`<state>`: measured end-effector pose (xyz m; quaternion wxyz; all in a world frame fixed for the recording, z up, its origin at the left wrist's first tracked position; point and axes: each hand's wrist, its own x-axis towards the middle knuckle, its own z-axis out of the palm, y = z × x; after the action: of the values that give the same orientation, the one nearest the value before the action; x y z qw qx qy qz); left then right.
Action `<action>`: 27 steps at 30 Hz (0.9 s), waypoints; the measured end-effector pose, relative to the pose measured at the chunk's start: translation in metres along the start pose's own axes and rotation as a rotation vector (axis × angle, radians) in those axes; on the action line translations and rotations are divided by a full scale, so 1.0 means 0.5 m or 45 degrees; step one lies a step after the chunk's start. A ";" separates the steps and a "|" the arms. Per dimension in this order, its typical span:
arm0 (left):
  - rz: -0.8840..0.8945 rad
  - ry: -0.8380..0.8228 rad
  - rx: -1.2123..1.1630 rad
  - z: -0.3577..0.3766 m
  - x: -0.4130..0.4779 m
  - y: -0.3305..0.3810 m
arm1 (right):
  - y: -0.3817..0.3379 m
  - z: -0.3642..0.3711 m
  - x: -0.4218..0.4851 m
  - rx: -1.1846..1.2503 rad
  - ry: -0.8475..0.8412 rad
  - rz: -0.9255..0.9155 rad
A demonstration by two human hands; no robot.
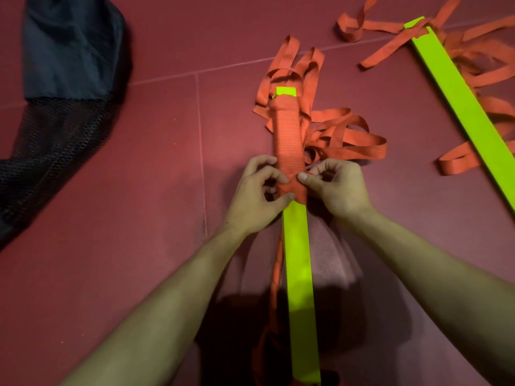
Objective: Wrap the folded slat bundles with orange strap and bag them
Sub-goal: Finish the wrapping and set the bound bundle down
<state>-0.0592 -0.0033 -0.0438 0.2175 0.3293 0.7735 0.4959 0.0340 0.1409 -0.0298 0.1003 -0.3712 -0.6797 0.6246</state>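
Observation:
A neon-green slat bundle (299,274) lies lengthwise on the red floor, running away from me. Orange strap (287,135) is wound tightly round its far half, leaving only the green far tip bare. My left hand (257,196) and my right hand (333,188) meet at the near edge of the wrap, and each pinches the orange strap there with curled fingers and thumb. Loose strap loops (348,137) spill to the right of the bundle, and a strap tail trails along its left side toward me.
A second green slat bundle (462,107) lies diagonally at the right among tangled orange strap (359,26). A black mesh bag (58,87) lies slumped at the far left. Seams (200,151) divide the red floor mats (139,190).

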 end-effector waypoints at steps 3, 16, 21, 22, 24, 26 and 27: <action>0.046 -0.034 0.100 -0.009 0.006 -0.001 | -0.003 -0.002 0.003 -0.023 -0.005 0.010; -0.080 0.175 0.171 0.074 -0.019 0.018 | -0.002 -0.003 0.006 -0.215 0.031 -0.040; -0.061 0.311 0.079 0.073 -0.026 0.008 | -0.007 -0.007 0.013 -0.183 -0.084 -0.017; -0.055 0.324 0.064 0.073 -0.029 0.009 | -0.010 -0.007 0.013 -0.139 -0.098 0.013; -0.048 0.347 0.037 0.074 -0.031 0.015 | -0.018 0.000 0.007 0.030 -0.100 0.102; -0.047 0.368 0.014 0.075 -0.029 0.017 | -0.023 0.012 -0.001 0.234 -0.029 0.206; -0.051 0.376 0.005 0.075 -0.028 0.018 | -0.023 0.017 -0.004 0.300 0.020 0.239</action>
<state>-0.0221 0.0126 -0.0511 0.1106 0.2378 0.8044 0.5331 0.0258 0.1337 -0.0204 0.0897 -0.4235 -0.5633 0.7038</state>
